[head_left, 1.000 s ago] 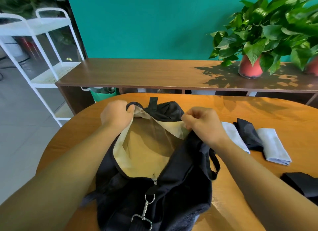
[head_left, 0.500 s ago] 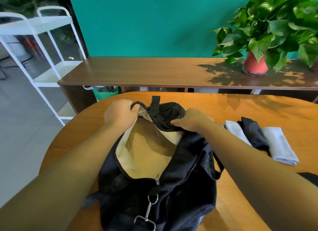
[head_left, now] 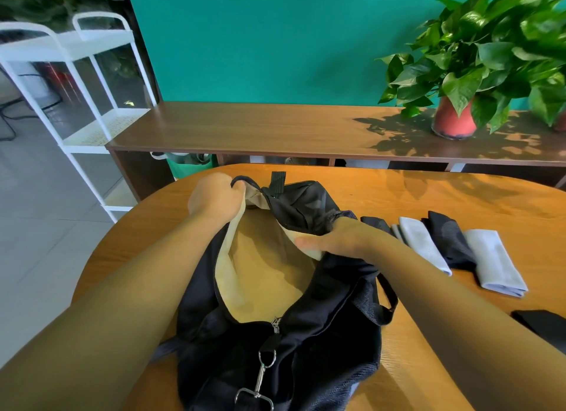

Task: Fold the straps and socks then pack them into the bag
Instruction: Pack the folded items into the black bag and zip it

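- The left grip (head_left: 216,198) stays curled round the far-left rim of the bag (head_left: 306,334), holding it up.
- The right grip (head_left: 340,237) pinched the right rim with bent fingers a second ago. Now its fingers lie stretched out, pressing that rim down, and the mouth gapes wider over the tan lining (head_left: 263,266).
- Folded socks (head_left: 496,266), white and black, lie in a row on the counter (head_left: 444,202), just right of the bag. A dark folded piece (head_left: 545,322), perhaps a strap, sits at the right edge.
- The bag looks ready, with nothing visibly packed yet. The flattened right grip seems free to reach for the socks.
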Motion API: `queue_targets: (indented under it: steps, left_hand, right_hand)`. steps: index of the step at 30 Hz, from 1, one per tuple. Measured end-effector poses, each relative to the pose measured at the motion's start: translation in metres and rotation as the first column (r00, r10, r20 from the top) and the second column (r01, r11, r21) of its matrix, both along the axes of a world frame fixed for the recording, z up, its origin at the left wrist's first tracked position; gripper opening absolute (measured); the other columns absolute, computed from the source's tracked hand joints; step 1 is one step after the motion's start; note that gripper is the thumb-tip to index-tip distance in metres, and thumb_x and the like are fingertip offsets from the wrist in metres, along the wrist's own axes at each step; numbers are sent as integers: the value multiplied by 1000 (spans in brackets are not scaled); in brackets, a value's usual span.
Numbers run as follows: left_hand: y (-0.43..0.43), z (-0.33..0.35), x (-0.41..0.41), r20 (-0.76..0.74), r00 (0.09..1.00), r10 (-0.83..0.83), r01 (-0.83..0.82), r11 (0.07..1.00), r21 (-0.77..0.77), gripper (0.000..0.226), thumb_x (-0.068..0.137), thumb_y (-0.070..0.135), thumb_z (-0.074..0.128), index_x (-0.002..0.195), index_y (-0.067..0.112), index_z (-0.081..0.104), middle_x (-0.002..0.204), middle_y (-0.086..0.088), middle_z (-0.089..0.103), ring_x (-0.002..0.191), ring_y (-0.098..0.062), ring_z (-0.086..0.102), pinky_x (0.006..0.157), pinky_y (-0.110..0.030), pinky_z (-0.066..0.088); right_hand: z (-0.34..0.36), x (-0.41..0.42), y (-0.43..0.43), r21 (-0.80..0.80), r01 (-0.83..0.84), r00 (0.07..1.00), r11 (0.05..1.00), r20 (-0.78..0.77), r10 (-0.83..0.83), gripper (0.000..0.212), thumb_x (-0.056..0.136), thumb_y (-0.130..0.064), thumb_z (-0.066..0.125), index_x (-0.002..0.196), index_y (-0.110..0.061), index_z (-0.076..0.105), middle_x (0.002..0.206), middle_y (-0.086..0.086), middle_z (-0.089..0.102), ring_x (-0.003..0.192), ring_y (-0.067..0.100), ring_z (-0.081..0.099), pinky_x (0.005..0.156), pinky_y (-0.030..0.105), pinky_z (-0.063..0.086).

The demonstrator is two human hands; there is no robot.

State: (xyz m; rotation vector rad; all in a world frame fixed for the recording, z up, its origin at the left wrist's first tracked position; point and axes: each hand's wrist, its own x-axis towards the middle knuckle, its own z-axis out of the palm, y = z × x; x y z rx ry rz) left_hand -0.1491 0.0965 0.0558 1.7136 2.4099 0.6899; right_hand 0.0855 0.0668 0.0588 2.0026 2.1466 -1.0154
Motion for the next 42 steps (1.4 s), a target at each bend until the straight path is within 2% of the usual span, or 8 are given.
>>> queue_targets:
  steps: [4, 7, 14, 22, 27, 35, 38, 42]
  left_hand:
    - [0, 1, -4, -20, 1000, 12, -12, 1000, -14, 33, 98, 35, 44, 72, 15, 49, 68, -4, 46, 60, -16, 45, 48, -27, 27]
    - [2, -1, -12, -92, 996, -8, 5, 1000, -29, 31, 99, 37, 42, 77, 16, 49, 71, -2, 47, 69, -19, 49, 53, -29, 32]
    - [1, -5, -12, -121, 992, -38, 34, 999, -41, 35, 99, 36, 41, 69, 18, 44, 70, -3, 48, 66, -19, 47, 50, -29, 28]
    - [-11, 5, -10, -113, 992, -64, 60, 997, -39, 40, 98, 42, 43, 66, 18, 39, 66, -3, 43, 66, -21, 48, 48, -28, 27]
    - [-17, 13, -9, -132, 990, -48, 43, 998, -43, 37, 99, 42, 43, 106, 12, 62, 106, -11, 64, 98, -31, 59, 72, -38, 48]
    - [-24, 13, -1, -97, 991, -87, 78, 992, -96, 38, 99, 35, 45, 65, 16, 42, 67, -2, 45, 73, -25, 50, 57, -30, 35]
    - [-30, 5, -1, -52, 988, -143, 136, 984, -120, 41, 98, 38, 46, 64, 17, 39, 67, -2, 44, 64, -21, 45, 49, -29, 26]
    - [-44, 11, -5, -34, 993, -117, 114, 991, -73, 40, 91, 54, 49, 84, 17, 59, 82, -2, 61, 82, -26, 59, 59, -30, 38]
  right_hand:
    - [-1, 4, -6, 299, -37, 993, 954, 122, 0, 28, 78, -37, 64, 68, -15, 49, 68, -1, 49, 74, 27, 55, 54, 26, 35]
    - [4, 6, -19, 641, -52, 942, 766, 287, -176, 15, 88, -20, 52, 78, -16, 43, 66, -3, 40, 66, 25, 45, 48, 25, 24]
    - [-11, 12, -35, 640, -185, 916, 746, 387, -104, 21, 87, -29, 54, 103, -16, 49, 85, 0, 55, 73, 25, 56, 45, 26, 18]
    - [11, 27, -88, 754, -456, 888, 473, 353, 295, 67, 61, -32, 56, 127, -18, 50, 128, 1, 51, 122, 26, 43, 94, 42, 33]
    - [-28, 33, -118, 590, -675, 735, 443, 485, 475, 42, 61, -20, 61, 104, -24, 64, 87, -13, 61, 118, 17, 47, 114, 51, 4]
    - [-47, 56, -124, 619, -534, 821, 577, 217, 528, 45, 65, -6, 59, 101, -30, 68, 92, -14, 64, 103, 7, 56, 113, 41, 29]
    - [-35, 58, -128, 626, -382, 871, 680, -2, 492, 51, 69, -9, 49, 112, -31, 65, 108, -16, 63, 114, -3, 48, 117, 26, 10]
    - [-25, 63, -141, 693, -162, 883, 702, -216, 417, 45, 70, -17, 48, 110, -26, 68, 108, -17, 66, 107, -1, 56, 110, 20, 23]
